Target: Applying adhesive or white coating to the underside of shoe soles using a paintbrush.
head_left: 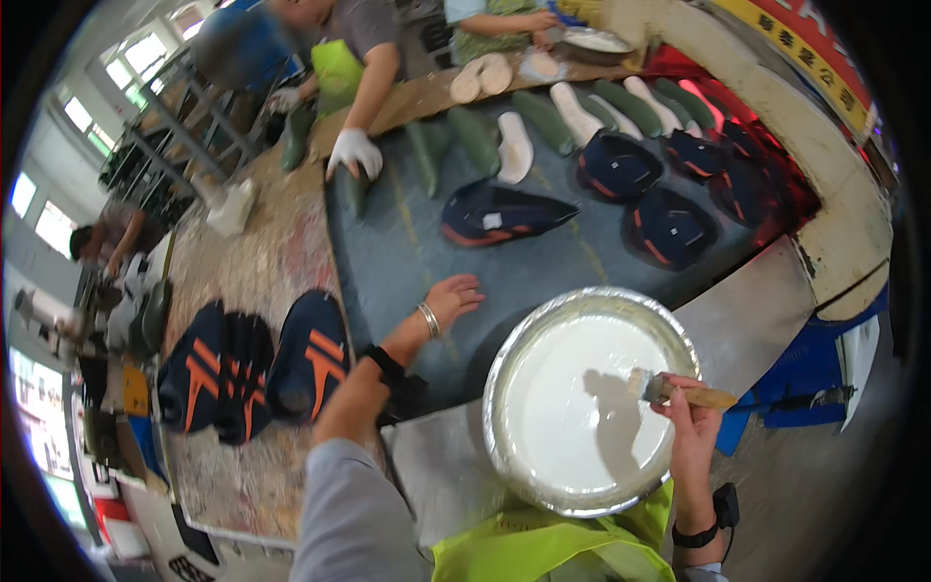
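Observation:
My right hand (690, 419) grips a paintbrush (716, 397) by its wooden handle, its bristles over a round metal basin (493, 388) of white liquid (558, 398). My left hand (454, 299) hovers over or rests on the dark conveyor belt (388, 257), fingers stretched out and nothing in them; contact is unclear. Beyond it lies a navy shoe upper (504, 215) with orange trim, tilted on its side. Several similar uppers (669, 228) lie at the belt's right. Green shoe lasts (425, 155) and whitish soles (514, 150) alternate along its far side.
Navy shoe uppers (310, 359) with orange stripes stand on the stained wooden table (233, 485) at left. Across the belt, a co-worker's white-gloved hand (355, 153) touches a green last. Another person works beside a metal pan (596, 41). Red light glows at the belt's right end.

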Demonstrator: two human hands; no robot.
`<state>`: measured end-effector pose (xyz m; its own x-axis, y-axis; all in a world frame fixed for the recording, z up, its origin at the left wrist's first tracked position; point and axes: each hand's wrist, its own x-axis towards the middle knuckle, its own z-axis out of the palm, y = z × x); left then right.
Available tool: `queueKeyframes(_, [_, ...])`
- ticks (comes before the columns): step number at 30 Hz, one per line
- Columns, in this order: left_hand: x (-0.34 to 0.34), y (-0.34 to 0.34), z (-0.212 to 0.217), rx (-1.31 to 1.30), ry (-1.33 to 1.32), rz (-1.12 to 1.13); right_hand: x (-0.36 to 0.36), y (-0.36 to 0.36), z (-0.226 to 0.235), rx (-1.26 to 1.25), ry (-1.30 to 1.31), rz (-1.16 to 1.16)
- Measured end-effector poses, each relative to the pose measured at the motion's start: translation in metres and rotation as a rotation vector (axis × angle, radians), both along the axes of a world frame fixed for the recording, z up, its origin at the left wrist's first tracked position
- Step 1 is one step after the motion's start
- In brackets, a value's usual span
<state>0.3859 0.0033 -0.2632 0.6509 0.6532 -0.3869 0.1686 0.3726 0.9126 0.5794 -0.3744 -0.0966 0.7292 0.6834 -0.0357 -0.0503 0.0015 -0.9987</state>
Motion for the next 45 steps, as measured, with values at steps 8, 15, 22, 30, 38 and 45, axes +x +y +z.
queueKeyframes(8, [-0.234, 0.003, 0.164, 0.933, 1.013, -0.768, -0.018, -0.001, 0.006, -0.016, -0.034, 0.094])
queueKeyframes(15, [-0.301, -0.046, 0.120, 1.144, 1.335, -0.449, -0.041, 0.009, 0.014, 0.067, 0.045, 0.126])
queueKeyframes(22, [-0.306, -0.053, 0.121, 1.262, 0.601, 0.010, -0.040, -0.001, 0.015, 0.050, 0.107, 0.205])
queueKeyframes(30, [-0.224, -0.210, 0.162, 0.069, -0.613, 0.653, -0.016, 0.018, -0.027, -0.124, -0.032, 0.212])
queueKeyframes(38, [-0.164, -0.223, 0.172, 0.525, -0.170, 0.064, 0.001, 0.033, -0.052, -0.547, -0.727, 0.368])
queueKeyframes(45, [-0.130, -0.214, 0.172, 0.837, 0.026, -0.302, 0.005, 0.017, -0.014, -0.006, -0.138, 0.451])
